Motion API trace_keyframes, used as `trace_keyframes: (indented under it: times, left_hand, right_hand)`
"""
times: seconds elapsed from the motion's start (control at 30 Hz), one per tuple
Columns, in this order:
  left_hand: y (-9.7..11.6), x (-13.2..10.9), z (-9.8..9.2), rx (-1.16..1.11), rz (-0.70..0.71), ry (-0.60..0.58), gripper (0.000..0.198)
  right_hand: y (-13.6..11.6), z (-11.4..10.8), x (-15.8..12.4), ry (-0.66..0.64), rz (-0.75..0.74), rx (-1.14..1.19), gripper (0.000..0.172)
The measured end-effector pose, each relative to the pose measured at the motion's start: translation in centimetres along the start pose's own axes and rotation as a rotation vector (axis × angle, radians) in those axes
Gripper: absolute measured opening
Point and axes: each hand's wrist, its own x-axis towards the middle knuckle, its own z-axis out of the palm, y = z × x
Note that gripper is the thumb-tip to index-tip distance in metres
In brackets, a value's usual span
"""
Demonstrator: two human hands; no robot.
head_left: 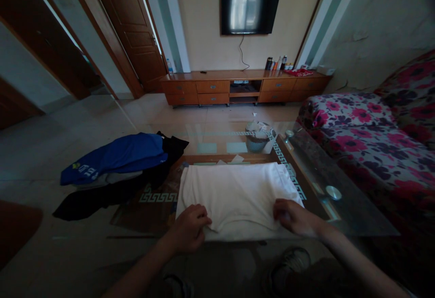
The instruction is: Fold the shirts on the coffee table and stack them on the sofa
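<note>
A white garment point(238, 193) lies spread flat on a glass coffee table point(319, 171) right in front of me. My left hand point(188, 227) is curled closed on the garment's near left edge. My right hand point(294, 216) grips the near right edge, fingers pinched on the cloth. Both hands rest at the table's front rim.
A pile of blue point(118, 155), black and pale clothes lies on the table's left part. A small bin point(256, 137) stands on the floor beyond the table. A floral sofa point(370, 130) fills the right. A wooden TV cabinet point(244, 87) and wall TV point(249, 8) are at the back.
</note>
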Motion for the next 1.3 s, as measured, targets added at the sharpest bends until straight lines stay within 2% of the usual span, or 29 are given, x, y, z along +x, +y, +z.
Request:
trace_keyframes:
  times: [0.07,0.13,0.2,0.27,0.37,0.47,0.67,0.87,1.0,1.1,1.17,1.3]
  left_hand:
    - [-0.8,0.2,-0.3,-0.068,-0.236,0.137,0.029]
    - [-2.1,0.5,-0.7,-0.037,-0.526,0.214,0.020]
    - [-3.4,0.7,-1.1,0.048,-0.756,0.167,0.015]
    - [-4.4,0.7,-1.4,0.108,-0.852,0.065,0.019]
    - [-4.9,0.5,-1.6,0.136,-0.873,-0.035,0.028]
    - [-4.8,0.3,-1.6,0.148,-0.892,-0.083,0.032]
    - [-4.7,0.3,-2.0,0.113,-0.869,-0.099,0.028]
    - [-5.5,-0.3,-3.3,0.042,-0.892,-0.065,0.029]
    - [-6.0,-0.8,-3.2,0.054,-0.924,-0.151,0.028]
    - [-6.3,-0.9,-2.8,0.067,-0.914,-0.226,0.027]
    - [-6.4,-0.9,-2.7,0.083,-0.909,-0.228,0.030]
    - [-6.3,-1.0,-2.8,0.072,-0.931,-0.265,0.050]
  right_hand:
    - [1.4,-0.9,0.1,0.134,0.116,-0.019,0.014]
    - [3.4,-1.6,0.0,0.294,0.317,-0.116,0.020]
    - [5.4,-1.8,-0.2,0.377,0.520,-0.193,0.028]
    - [7.0,-1.6,-0.3,0.371,0.649,-0.204,0.034]
    - [8.0,-1.4,-0.3,0.297,0.687,-0.193,0.034]
    - [7.6,-1.5,-0.1,0.316,0.690,-0.246,0.034]
    - [7.3,-1.7,0.0,0.235,0.728,-0.220,0.034]
    - [7.4,-2.6,-0.4,0.266,0.728,-0.219,0.031]
    - [7.4,-2.3,-0.5,0.231,0.768,-0.240,0.031]
    - [7.6,-2.2,-0.5,0.181,0.779,-0.230,0.034]
    - [7.7,-2.4,-0.4,0.162,0.789,-0.209,0.039]
    - [7.9,-2.4,-0.5,0.067,0.817,-0.149,0.055]
